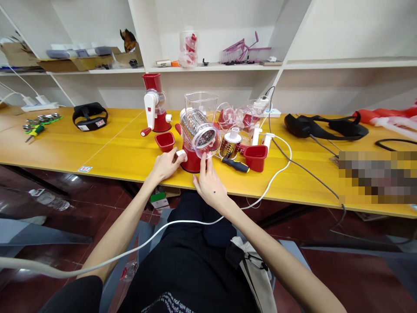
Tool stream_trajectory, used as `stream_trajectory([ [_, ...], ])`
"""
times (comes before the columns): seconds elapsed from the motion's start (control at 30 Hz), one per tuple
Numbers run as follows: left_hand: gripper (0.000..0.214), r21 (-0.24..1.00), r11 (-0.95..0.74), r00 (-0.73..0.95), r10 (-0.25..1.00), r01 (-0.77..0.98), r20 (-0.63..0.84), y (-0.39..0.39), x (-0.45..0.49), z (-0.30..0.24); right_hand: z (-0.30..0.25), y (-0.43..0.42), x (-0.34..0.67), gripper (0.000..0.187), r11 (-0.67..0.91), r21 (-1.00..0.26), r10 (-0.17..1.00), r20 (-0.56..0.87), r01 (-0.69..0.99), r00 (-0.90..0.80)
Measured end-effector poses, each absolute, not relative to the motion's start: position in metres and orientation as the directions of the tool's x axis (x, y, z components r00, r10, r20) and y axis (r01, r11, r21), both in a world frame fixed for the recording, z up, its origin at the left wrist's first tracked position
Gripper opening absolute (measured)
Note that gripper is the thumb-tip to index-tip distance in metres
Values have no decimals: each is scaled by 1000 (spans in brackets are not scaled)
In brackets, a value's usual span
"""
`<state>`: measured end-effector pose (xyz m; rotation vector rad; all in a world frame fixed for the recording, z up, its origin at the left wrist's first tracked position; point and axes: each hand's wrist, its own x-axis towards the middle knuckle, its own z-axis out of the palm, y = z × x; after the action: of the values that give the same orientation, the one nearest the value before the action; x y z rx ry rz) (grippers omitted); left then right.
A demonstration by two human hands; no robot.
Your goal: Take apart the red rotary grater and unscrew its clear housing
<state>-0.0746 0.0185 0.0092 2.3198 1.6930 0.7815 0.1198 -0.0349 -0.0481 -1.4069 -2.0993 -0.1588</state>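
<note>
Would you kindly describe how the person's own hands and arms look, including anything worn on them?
The left hand and right hand are ungloved, with no watch or bracelet visible. A small dark spot marks the back of the right hand. A short black sleeve shows on the left arm; the right sleeve is out of view.

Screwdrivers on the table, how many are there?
2: one black-yellow screwdriver past the right hand, beside a red plastic cup; one green-yellow screwdriver at far left. Others may be hidden.

Big white shelves [215, 21] at twelve o'clock. Long yellow table [130, 148] from nine across to three. Shiny dark-red floor [335, 278] at eight and four. Grey-blue seat [39, 237] near eight.
</note>
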Motion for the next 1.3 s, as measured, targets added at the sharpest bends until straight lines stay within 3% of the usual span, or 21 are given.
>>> stream_trajectory([
  [0.3, 55, 606, -429, 284, 902, 670, 325, 21, -78, 6, -47, -36, 120, 68, 424, -227, 813, 523, 877, -258],
  [0.57, 47, 549, -464, 281, 878, 695, 386, 21, -77, 6, -44, -37, 120, 68, 419, -231, 819, 514, 878, -256],
  [0.73, 53, 586, -428, 276, 901, 688, 335, 20, -77, 7, -45, -37, 120, 67, 423, -224, 810, 528, 878, -256],
  [0.93, 53, 491, -385, 236, 911, 781, 339, 18, -74, 9, -46, -37, 119, 66, 421, -223, 809, 530, 879, -253],
  [1.17, 44, 586, -445, 268, 891, 677, 367, 17, -74, 7, -47, -37, 119, 68, 428, -221, 796, 552, 876, -249],
  [1.3, 43, 571, -486, 271, 865, 662, 423, 18, -76, 7, -49, -35, 119, 68, 429, -228, 797, 551, 874, -248],
])
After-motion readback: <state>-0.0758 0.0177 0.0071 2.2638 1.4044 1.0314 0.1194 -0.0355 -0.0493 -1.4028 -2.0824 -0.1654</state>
